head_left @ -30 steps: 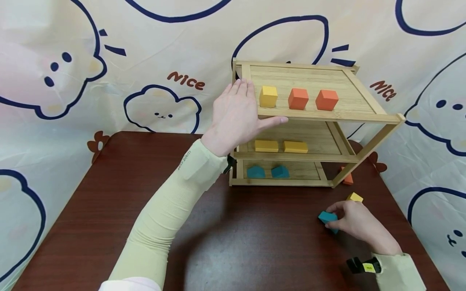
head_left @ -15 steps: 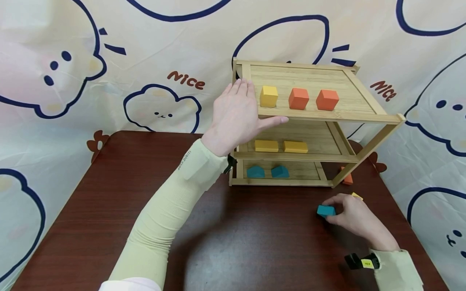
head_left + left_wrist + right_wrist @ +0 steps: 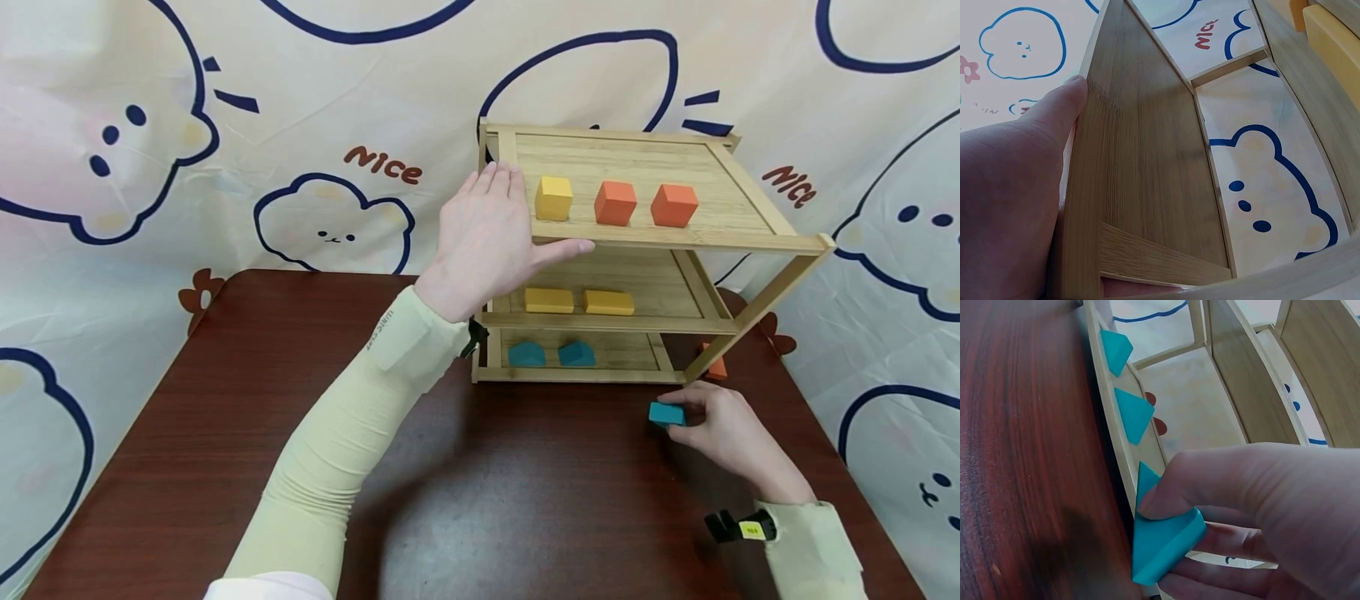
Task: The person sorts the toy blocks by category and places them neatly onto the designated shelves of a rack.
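My right hand (image 3: 723, 427) pinches a blue triangular block (image 3: 1169, 540) between thumb and fingers, just in front of the right end of the wooden shelf's (image 3: 585, 377) bottom tier. My left hand (image 3: 483, 237) lies with straight fingers on the left front corner of the top tier, its thumb (image 3: 1060, 109) along the front edge. Two more blue triangular blocks (image 3: 527, 355) sit on the bottom tier. Two yellow oblong blocks (image 3: 609, 303) lie on the middle tier. Up top stand a yellow cube (image 3: 553, 199) and two orange blocks (image 3: 615, 204) in a row.
An orange block (image 3: 716, 367) lies on the dark wooden table (image 3: 300, 375) by the shelf's right front post (image 3: 757, 308). A patterned white cloth (image 3: 315, 100) hangs behind the shelf and along both sides.
My right hand has moved forward toward the shelf with the blue triangular block, turning it on the way. It now covers the yellow block on the table. My left hand stays put.
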A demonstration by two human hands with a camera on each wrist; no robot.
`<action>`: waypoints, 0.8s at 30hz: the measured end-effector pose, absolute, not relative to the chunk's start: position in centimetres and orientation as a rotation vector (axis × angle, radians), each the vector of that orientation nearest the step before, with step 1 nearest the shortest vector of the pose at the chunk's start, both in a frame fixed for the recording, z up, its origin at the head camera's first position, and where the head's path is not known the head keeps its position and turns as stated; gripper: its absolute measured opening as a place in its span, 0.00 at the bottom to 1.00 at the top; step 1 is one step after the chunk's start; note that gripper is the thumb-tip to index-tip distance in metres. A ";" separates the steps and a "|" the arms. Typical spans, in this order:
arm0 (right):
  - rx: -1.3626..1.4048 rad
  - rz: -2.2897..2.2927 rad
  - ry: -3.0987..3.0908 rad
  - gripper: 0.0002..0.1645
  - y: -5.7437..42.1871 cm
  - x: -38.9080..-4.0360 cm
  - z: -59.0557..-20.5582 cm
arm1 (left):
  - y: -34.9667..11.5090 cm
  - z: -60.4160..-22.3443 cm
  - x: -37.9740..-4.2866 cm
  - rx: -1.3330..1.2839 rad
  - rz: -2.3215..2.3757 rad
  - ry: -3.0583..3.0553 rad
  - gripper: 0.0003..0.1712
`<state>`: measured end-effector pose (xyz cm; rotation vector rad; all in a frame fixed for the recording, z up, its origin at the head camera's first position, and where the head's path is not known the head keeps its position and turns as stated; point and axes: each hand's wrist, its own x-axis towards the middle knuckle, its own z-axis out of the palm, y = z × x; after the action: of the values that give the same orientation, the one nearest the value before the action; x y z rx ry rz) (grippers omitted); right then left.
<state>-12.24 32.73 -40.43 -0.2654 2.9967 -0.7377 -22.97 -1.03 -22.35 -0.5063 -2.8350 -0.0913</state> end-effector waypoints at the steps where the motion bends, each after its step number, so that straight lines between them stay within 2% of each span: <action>1: -0.271 -0.745 2.999 0.22 32.7 -12.3 -40.4 | -1.0 -22.3 -23.0 -0.505 -0.091 -2.839 0.77; 15: -0.294 -0.783 3.034 0.26 33.0 -13.1 -40.2 | -1.1 -22.4 -23.0 -0.504 -0.108 -2.839 0.76; 24: -0.286 -0.820 3.067 0.24 33.1 -13.5 -40.3 | -1.0 -22.3 -23.0 -0.503 -0.093 -2.850 0.77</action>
<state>-13.46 33.13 -40.27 -0.2865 3.0665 -0.8196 -22.97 -1.01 -22.27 -0.5027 -2.8498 -0.0934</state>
